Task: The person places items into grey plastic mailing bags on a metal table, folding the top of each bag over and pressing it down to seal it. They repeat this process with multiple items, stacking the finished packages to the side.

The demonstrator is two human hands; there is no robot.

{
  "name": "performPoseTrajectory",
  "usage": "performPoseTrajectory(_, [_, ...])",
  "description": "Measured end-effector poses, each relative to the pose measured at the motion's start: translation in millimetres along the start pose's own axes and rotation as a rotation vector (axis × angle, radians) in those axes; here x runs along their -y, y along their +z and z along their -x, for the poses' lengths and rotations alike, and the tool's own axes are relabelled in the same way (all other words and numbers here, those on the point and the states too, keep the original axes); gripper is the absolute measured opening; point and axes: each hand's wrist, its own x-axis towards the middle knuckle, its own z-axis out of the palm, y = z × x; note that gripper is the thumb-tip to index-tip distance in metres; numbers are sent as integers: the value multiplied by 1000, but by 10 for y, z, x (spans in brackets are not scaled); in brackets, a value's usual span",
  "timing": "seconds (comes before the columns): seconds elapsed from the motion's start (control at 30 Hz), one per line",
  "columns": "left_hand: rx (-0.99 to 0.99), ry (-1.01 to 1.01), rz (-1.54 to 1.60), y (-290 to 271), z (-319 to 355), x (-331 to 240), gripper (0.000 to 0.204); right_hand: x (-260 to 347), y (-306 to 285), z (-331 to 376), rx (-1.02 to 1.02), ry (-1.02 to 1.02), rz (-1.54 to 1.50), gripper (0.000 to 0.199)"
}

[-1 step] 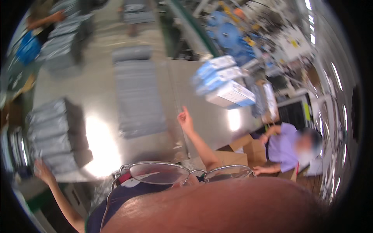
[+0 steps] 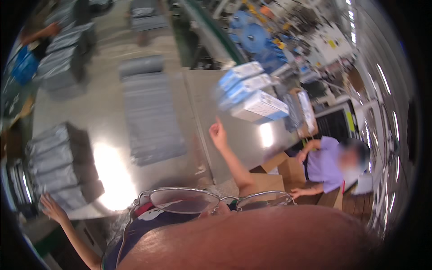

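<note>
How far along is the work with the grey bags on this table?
Done, it seems: grey bags stand stacked at the table's left edge, and a long row of them lies across the middle. In hand: nothing is held. The left hand rests by the left stack with fingers spread, and the right hand is raised near the blue and white boxes. What is left cannot be judged from this blurred view.

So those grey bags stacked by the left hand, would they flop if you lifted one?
Probably. The grey bags near the left hand look like soft film, bulging and sagging at the edges, so likely floppy. Their shiny surface suggests they are slippery, and they seem light for their size.
</note>
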Motion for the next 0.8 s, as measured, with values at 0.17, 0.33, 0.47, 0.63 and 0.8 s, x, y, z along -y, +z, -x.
performPoseTrajectory(0.17, [-141, 370, 733, -862, 548, -1327, 39, -620, -1387, -1096, -123, 337, 792, 74])
performPoseTrajectory(0.33, [74, 597, 1056, -1315, 894, -2254, 32, -1340, -2186, -1705, 143, 501, 1229, 84])
performPoseTrajectory(0.47, [181, 528, 1140, -1307, 891, -2349, 37, -1664, -2238, -1709, 273, 331, 1215, 88])
performPoseTrajectory(0.63, [216, 529, 1130, -1413, 846, -2440, 39, -1019, -2036, -1431, 214, 13, 986, 71])
performPoseTrajectory(0.8, [168, 528, 1230, -1344, 792, -2716, 39, 207, -1461, -573, 92, -405, 773, 52])
